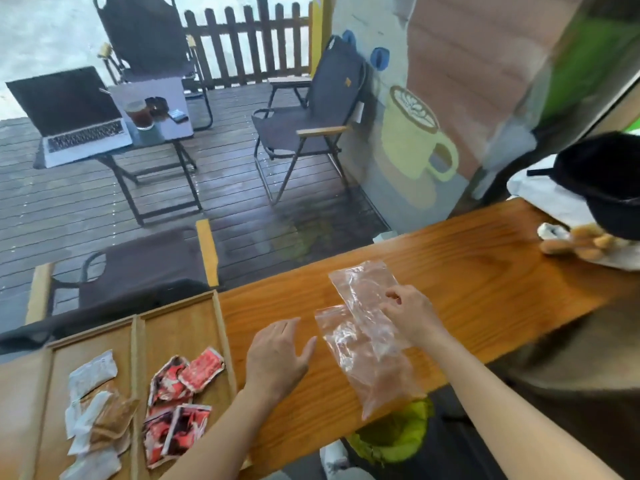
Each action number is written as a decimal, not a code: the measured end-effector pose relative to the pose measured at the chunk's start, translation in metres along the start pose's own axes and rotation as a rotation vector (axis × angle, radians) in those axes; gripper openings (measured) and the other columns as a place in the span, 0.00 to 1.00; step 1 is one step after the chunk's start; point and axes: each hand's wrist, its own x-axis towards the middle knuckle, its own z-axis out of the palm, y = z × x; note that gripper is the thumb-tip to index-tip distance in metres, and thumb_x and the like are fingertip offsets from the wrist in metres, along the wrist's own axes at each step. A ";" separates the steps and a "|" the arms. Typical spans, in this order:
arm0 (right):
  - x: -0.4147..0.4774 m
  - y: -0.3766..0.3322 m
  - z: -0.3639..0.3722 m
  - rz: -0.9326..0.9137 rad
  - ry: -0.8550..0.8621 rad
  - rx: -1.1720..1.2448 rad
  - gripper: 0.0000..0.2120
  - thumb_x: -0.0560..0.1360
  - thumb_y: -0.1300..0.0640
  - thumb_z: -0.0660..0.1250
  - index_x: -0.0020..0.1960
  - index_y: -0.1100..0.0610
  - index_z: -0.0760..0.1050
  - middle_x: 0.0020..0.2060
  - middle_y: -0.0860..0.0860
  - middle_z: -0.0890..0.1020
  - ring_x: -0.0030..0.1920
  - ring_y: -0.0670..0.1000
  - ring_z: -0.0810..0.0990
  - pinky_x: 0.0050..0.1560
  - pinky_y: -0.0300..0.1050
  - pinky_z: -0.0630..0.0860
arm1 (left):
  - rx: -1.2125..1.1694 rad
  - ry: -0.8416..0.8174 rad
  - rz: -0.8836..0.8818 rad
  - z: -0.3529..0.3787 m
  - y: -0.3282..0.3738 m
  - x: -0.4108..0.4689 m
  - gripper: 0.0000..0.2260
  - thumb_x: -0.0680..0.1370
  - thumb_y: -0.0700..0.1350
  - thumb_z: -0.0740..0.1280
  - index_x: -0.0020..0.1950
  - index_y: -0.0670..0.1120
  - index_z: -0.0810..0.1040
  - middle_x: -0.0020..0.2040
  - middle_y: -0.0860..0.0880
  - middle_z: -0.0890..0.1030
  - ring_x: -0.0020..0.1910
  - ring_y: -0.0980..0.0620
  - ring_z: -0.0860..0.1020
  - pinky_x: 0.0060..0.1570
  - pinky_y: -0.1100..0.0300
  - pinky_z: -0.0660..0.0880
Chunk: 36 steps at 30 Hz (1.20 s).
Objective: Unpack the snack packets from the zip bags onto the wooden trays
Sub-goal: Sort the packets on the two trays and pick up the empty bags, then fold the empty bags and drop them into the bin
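Two clear zip bags lie overlapping on the wooden table [485,271]: one [360,292] farther away, the other [374,368] nearer, reaching past the table's front edge. Both look empty. My right hand [408,313] rests on the far bag, fingers pinched on its plastic. My left hand [277,355] lies flat and open on the table, left of the bags. Two wooden trays stand side by side at the left. The right tray [180,317] holds several red snack packets [183,396]. The left tray [93,341] holds several white and brown packets [97,417].
A black cap [602,181], a white cloth [550,199] and a small plush toy [575,240] lie at the table's far right. Beyond the table, on the deck, stand folding chairs [304,126] and a small table with a laptop [72,116] and drink [138,114].
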 end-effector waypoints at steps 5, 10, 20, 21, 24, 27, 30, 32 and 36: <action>0.019 0.040 -0.011 0.123 -0.030 -0.023 0.18 0.74 0.51 0.64 0.61 0.58 0.72 0.60 0.55 0.75 0.58 0.56 0.74 0.63 0.57 0.70 | -0.051 -0.087 -0.062 0.023 0.037 0.010 0.25 0.75 0.60 0.58 0.68 0.47 0.67 0.63 0.49 0.76 0.61 0.50 0.73 0.59 0.56 0.70; 0.042 0.057 -0.001 0.241 -0.098 0.007 0.37 0.69 0.39 0.68 0.69 0.58 0.61 0.64 0.55 0.73 0.60 0.55 0.74 0.63 0.57 0.69 | -0.428 -0.158 -0.475 0.037 0.057 0.018 0.31 0.73 0.57 0.65 0.69 0.44 0.59 0.59 0.46 0.76 0.53 0.47 0.75 0.51 0.52 0.74; 0.044 0.047 -0.009 0.089 -0.255 0.486 0.06 0.72 0.64 0.69 0.39 0.60 0.72 0.30 0.52 0.73 0.30 0.48 0.72 0.31 0.38 0.72 | -1.044 -0.116 -0.927 0.049 0.054 0.025 0.08 0.75 0.36 0.60 0.36 0.43 0.69 0.31 0.44 0.70 0.27 0.49 0.68 0.27 0.56 0.69; 0.039 0.047 -0.015 0.052 -0.287 0.502 0.06 0.72 0.65 0.69 0.38 0.61 0.73 0.29 0.51 0.72 0.29 0.47 0.71 0.28 0.35 0.71 | -1.077 -0.106 -0.964 0.047 0.056 0.025 0.08 0.76 0.36 0.59 0.37 0.42 0.70 0.32 0.44 0.70 0.28 0.49 0.68 0.28 0.56 0.70; 0.023 0.052 -0.027 0.013 -0.358 0.545 0.06 0.71 0.65 0.70 0.38 0.62 0.73 0.28 0.52 0.72 0.26 0.47 0.70 0.25 0.32 0.69 | -1.223 -0.107 -1.031 0.044 0.058 0.025 0.09 0.78 0.45 0.59 0.43 0.41 0.74 0.35 0.45 0.76 0.33 0.47 0.74 0.33 0.54 0.73; 0.014 0.062 -0.023 0.047 -0.403 0.581 0.06 0.71 0.64 0.70 0.39 0.62 0.73 0.28 0.52 0.73 0.26 0.46 0.71 0.25 0.32 0.70 | -1.346 -0.173 -1.049 0.038 0.062 0.024 0.20 0.76 0.60 0.60 0.48 0.42 0.73 0.47 0.42 0.79 0.50 0.41 0.78 0.46 0.48 0.77; 0.010 0.070 -0.014 0.089 -0.424 0.586 0.07 0.71 0.64 0.70 0.38 0.61 0.72 0.29 0.52 0.74 0.26 0.45 0.72 0.26 0.33 0.70 | -1.434 -0.252 -1.022 0.037 0.063 0.021 0.24 0.70 0.64 0.64 0.50 0.44 0.71 0.51 0.42 0.79 0.54 0.40 0.77 0.55 0.44 0.74; 0.010 0.073 -0.008 0.100 -0.428 0.548 0.09 0.71 0.63 0.71 0.37 0.59 0.71 0.30 0.52 0.73 0.28 0.46 0.72 0.28 0.33 0.71 | -1.358 -0.269 -0.943 0.039 0.062 0.018 0.20 0.70 0.58 0.68 0.52 0.43 0.75 0.50 0.43 0.80 0.50 0.43 0.77 0.51 0.46 0.75; 0.009 0.073 -0.003 0.097 -0.454 0.494 0.10 0.71 0.59 0.71 0.37 0.57 0.70 0.32 0.49 0.75 0.31 0.45 0.74 0.34 0.36 0.72 | -1.244 -0.201 -0.925 0.044 0.060 0.016 0.12 0.70 0.39 0.71 0.51 0.38 0.76 0.42 0.42 0.82 0.37 0.45 0.78 0.37 0.52 0.75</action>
